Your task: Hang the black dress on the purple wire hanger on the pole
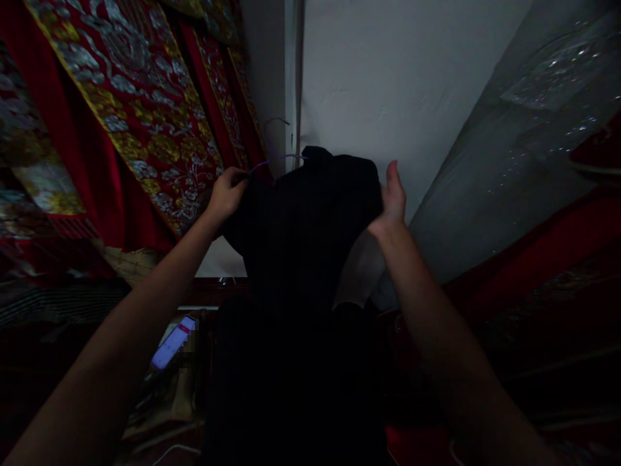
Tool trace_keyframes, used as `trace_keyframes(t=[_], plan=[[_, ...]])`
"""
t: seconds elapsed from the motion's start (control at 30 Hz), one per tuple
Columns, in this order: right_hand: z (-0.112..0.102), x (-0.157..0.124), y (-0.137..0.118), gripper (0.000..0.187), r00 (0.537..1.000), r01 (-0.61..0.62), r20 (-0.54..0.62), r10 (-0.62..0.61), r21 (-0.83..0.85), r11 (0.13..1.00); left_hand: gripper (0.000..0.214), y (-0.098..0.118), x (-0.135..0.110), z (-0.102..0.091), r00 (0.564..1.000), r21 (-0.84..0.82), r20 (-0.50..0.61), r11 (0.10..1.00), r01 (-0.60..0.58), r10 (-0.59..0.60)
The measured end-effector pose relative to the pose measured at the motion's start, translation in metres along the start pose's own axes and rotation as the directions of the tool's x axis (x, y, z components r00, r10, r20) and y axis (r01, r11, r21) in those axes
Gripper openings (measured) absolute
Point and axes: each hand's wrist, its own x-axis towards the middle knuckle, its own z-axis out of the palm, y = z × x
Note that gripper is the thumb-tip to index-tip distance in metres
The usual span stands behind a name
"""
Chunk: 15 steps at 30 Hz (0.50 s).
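A black garment point(301, 259) hangs in front of me on a thin purple wire hanger point(276, 158), its collar up near the white wall. My left hand point(227, 194) is closed on the garment's left shoulder where the hanger wire comes out. My right hand point(391, 197) grips the garment's right shoulder, thumb up, fingers hidden behind the cloth. The lower part of the garment falls away into the dark between my forearms.
Red robes with gold and silver embroidery point(140, 110) hang at the left. A grey sequinned garment point(524, 129) and more red cloth point(548, 252) hang at the right. A lit phone screen point(173, 342) lies low at the left among clutter.
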Motion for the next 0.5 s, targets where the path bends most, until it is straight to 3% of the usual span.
trace_keyframes(t=[0.07,0.13,0.2,0.27,0.33,0.37,0.43,0.5], plan=[[0.008,-0.008,-0.013,0.096,1.000,0.002,0.008,-0.002,-0.031,1.000,0.034,0.002,-0.005,0.000,0.997,-0.024,0.032,0.997,-0.067,0.068],[0.020,-0.021,-0.018,0.098,0.979,0.025,0.201,-0.023,-0.009,1.000,0.035,0.007,-0.013,0.000,0.981,-0.054,0.078,0.984,-0.172,0.176],[0.034,-0.035,-0.015,0.085,0.871,0.076,0.486,-0.072,0.012,0.997,0.025,0.017,-0.024,-0.001,0.956,-0.107,0.110,0.960,-0.260,0.271],[0.047,-0.047,-0.008,0.056,0.774,0.170,0.619,-0.135,0.002,0.985,0.015,0.031,-0.036,0.001,0.941,-0.175,0.124,0.940,-0.291,0.315],[0.058,-0.054,0.002,0.030,0.785,0.274,0.582,-0.211,-0.022,0.961,0.015,0.048,-0.049,0.003,0.940,-0.249,0.137,0.930,-0.272,0.311],[0.063,-0.056,0.008,0.030,0.811,0.326,0.528,-0.253,-0.049,0.944,0.018,0.058,-0.055,0.005,0.944,-0.284,0.143,0.926,-0.248,0.297],[0.070,-0.057,0.021,0.055,0.841,0.426,0.435,-0.322,-0.163,0.890,0.026,0.077,-0.067,0.009,0.955,-0.333,0.150,0.923,-0.194,0.255],[0.077,-0.055,0.033,0.081,0.835,0.510,0.424,-0.352,-0.351,0.785,0.034,0.097,-0.076,0.014,0.967,-0.381,0.149,0.914,-0.139,0.208]])
